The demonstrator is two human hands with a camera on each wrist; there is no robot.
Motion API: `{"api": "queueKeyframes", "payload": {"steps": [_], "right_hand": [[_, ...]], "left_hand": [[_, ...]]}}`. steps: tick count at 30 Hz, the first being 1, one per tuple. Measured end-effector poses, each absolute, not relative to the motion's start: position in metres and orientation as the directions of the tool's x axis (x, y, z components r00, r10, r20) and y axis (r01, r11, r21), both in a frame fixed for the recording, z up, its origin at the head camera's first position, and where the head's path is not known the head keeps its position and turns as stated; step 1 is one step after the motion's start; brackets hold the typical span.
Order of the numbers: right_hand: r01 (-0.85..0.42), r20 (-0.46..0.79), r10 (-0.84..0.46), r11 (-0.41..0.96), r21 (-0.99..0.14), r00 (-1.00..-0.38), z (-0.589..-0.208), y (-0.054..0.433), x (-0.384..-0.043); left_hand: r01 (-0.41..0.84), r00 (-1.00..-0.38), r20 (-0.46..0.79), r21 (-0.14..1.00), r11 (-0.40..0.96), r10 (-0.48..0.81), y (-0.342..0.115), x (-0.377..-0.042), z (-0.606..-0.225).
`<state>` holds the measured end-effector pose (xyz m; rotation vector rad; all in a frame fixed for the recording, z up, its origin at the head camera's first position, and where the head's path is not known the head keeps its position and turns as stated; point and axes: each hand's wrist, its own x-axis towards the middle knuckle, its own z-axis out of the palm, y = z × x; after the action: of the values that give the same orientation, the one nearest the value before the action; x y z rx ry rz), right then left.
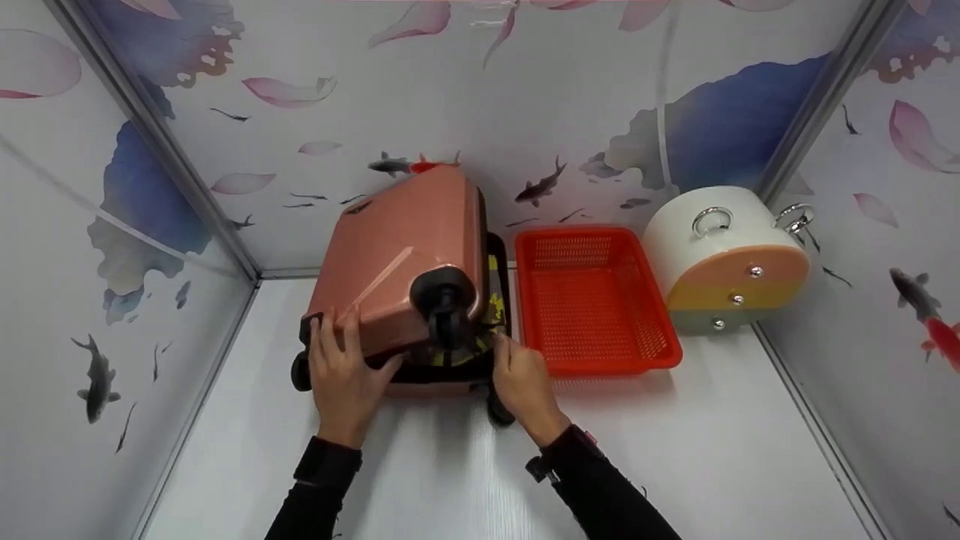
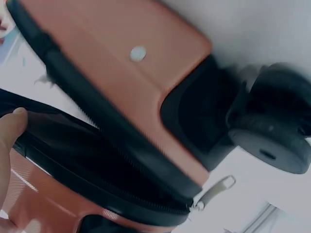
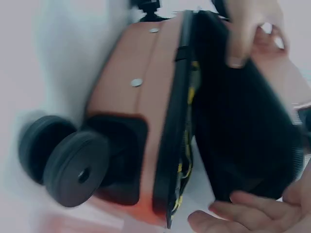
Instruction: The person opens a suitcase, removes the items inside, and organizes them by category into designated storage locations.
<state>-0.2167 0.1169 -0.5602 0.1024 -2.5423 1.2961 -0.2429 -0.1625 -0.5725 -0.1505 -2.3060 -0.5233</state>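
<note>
A rose-gold hard-shell suitcase (image 1: 397, 255) stands partly unzipped, its upper shell tilted over the lower one. My left hand (image 1: 341, 375) grips the near rim of the upper shell, fingers spread on the outside. Its thumb (image 2: 17, 124) lies inside, against the black lining. At the near right corner is my right hand (image 1: 525, 382), beside the gap. Its fingers (image 3: 252, 213) look extended at the lid's corner in the right wrist view; firm contact is unclear. A patterned yellow-and-dark lining (image 1: 495, 300) shows through the opening. A metal zipper pull (image 2: 216, 191) hangs at the zipper's end.
Right of the suitcase sits a red plastic basket (image 1: 600, 367). Beyond it, against the back wall, is a white rounded box (image 1: 697, 217) with coloured drawers and metal rings. Black caster wheels (image 1: 450, 315) stick out from the suitcase. Printed panels enclose the white surface (image 1: 450, 480).
</note>
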Motion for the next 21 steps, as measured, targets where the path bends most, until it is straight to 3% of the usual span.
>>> {"api": "queueKeyframes", "payload": {"steps": [3,8,14,21], "right_hand": [[-0.257,0.295,-0.074,0.715,-0.651,-0.953,-0.571,0.114,-0.214],[-0.309,0.230,-0.218,0.797,-0.519,-0.948,-0.588,0.112,-0.210],[-0.368,0.304,-0.260,0.846,-0.386,-0.917,-0.596,0.112,-0.210],[-0.385,0.383,-0.241,0.848,-0.363,-0.892,-0.603,0.114,-0.210]], "left_hand": [[0.253,-0.714,0.692,0.397,0.882,-0.106,-0.173,-0.245,-0.566],[0.244,-0.730,0.658,0.504,0.829,-0.185,-0.191,-0.246,-0.558],[0.183,-0.787,0.527,0.695,0.695,-0.320,-0.215,-0.246,-0.550],[0.149,-0.813,0.382,0.866,0.478,-0.439,-0.248,-0.251,-0.549]]}}
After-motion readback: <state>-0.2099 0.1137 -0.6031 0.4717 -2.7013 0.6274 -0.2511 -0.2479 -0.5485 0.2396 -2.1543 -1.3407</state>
